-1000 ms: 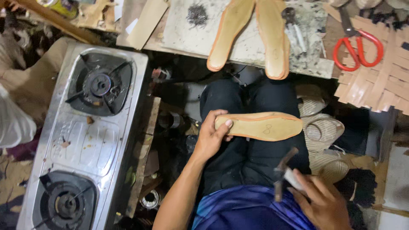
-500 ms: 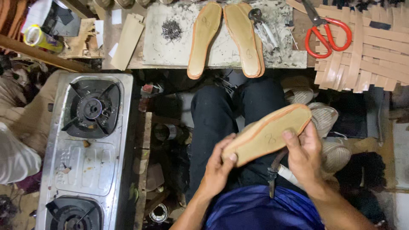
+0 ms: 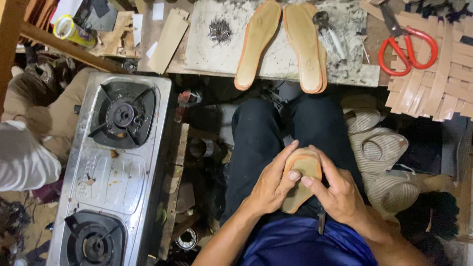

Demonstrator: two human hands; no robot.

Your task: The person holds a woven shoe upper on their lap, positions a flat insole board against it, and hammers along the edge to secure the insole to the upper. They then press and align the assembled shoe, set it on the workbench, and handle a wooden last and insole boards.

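Seen from above, seated at a cluttered workshop: tan shoe insole (image 3: 301, 180) with orange edge binding, held over the lap at centre frame, toe end pointing to 12 o'clock. Left hand (image 3: 270, 186) cupping its 9 o'clock edge, fingers curled closed around the rim; right hand (image 3: 336, 191) clasping the 3 o'clock edge, thumb pressed flat on the upper face. Piece apparently mid-work, shaped and bound but without any strap or upper.

At 12 o'clock, laid side by side on a grey, scuffed stone slab (image 3: 207, 49): two matching insoles (image 3: 257, 43) (image 3: 303, 45), long and flat, same tan face and orange rim, equally bare of straps. Beside them, at 11 o'clock, a small dark heap of tacks (image 3: 219, 30). At 1 o'clock, red-handled scissors (image 3: 407, 43) resting on woven tan strips (image 3: 433, 83), glossy and ribbon-like. At 3 o'clock, beside the dark trousers, pale ribbed slipper uppers (image 3: 379, 145), stacked on the floor. From 9 to 7 o'clock, a two-burner steel gas stove (image 3: 111, 172), dull metal, stained and crumb-strewn, black cast grates at each end
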